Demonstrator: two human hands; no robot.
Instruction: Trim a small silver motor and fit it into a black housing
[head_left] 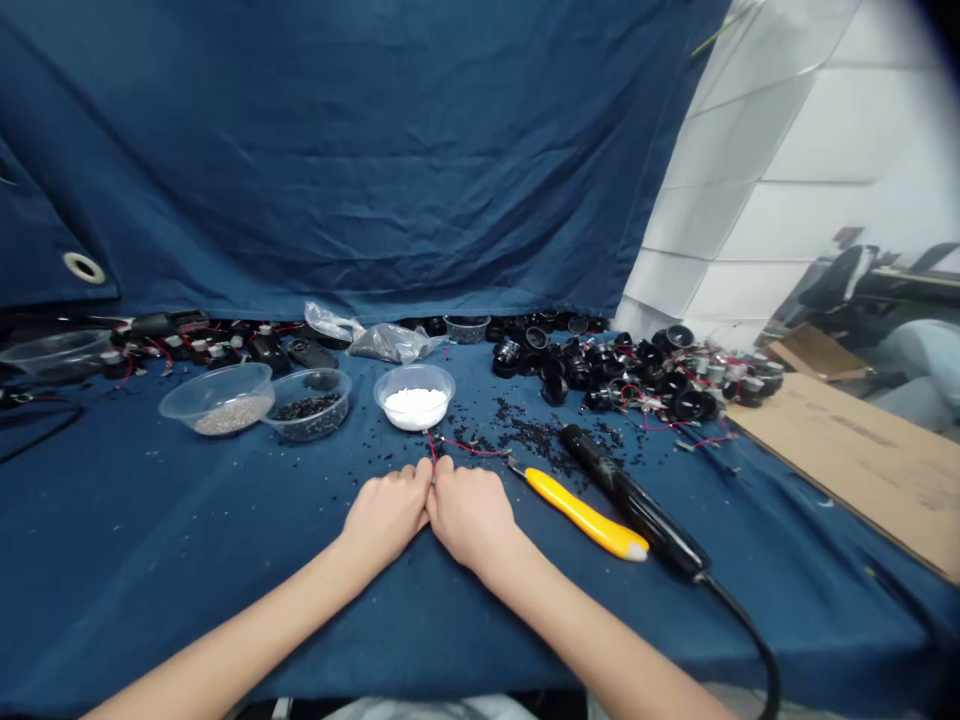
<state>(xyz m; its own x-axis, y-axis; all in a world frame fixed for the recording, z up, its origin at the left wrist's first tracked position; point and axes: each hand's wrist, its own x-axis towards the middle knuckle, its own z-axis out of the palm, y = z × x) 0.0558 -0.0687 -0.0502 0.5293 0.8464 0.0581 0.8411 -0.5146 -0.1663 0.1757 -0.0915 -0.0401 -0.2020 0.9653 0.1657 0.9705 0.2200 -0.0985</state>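
My left hand (388,512) and my right hand (471,510) meet knuckle to knuckle over the blue cloth, fingers curled in. A thin red wire (433,447) rises from between the fingertips; which hand grips it is hidden. Just beyond stands a clear bowl of white pieces (415,398). Another red wire with small metal ends (476,450) lies right of the fingers, near the tip of a yellow-handled tool (586,512). Beside that tool lies a black corded tool (634,503).
Clear bowls of beige pieces (229,408) and black pieces (309,405) stand left. Black round parts with wires (630,375) are heaped at the back right, near cardboard (862,450). Small black bits (536,437) lie scattered. A plastic bag (394,342) rests behind.
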